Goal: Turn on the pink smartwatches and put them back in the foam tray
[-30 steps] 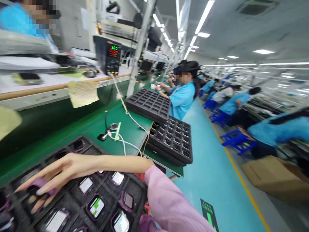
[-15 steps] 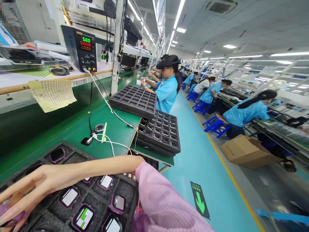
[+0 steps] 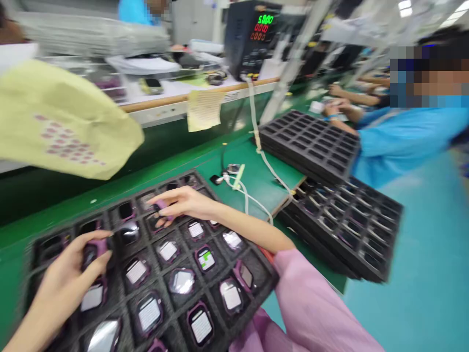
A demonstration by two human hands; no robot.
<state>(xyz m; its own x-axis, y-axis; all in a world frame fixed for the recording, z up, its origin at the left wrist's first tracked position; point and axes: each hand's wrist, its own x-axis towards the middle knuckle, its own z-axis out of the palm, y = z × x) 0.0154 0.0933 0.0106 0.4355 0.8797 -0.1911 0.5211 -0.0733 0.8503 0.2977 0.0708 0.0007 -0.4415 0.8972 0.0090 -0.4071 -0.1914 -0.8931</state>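
A black foam tray (image 3: pixel 176 313) lies before me, its cells holding several purple-framed smartwatches, many with lit white screens. One watch (image 3: pixel 205 260) shows a green and white pattern. At the tray's left side, my left hand (image 3: pixel 78 266) grips a purple smartwatch (image 3: pixel 95 248) between thumb and fingers, above the cells. Over the tray's far middle, my right hand (image 3: pixel 185 203) pinches another purple smartwatch (image 3: pixel 161 205), partly hidden by the fingers. A watch with a shiny face (image 3: pixel 129 231) sits between the two hands.
Stacked foam trays (image 3: pixel 308 146) stand to the right, the lower ones (image 3: pixel 394 220) filled with watches. A white cable (image 3: pixel 271 171) crosses the green bench from a power supply (image 3: pixel 244 44). Yellow paper (image 3: pixel 69 122) hangs at left. A co-worker in blue (image 3: pixel 399 142) sits beyond.
My view has swung left and down onto the tray. My left hand has come into view with a watch. My right hand now shows over the tray's far middle.
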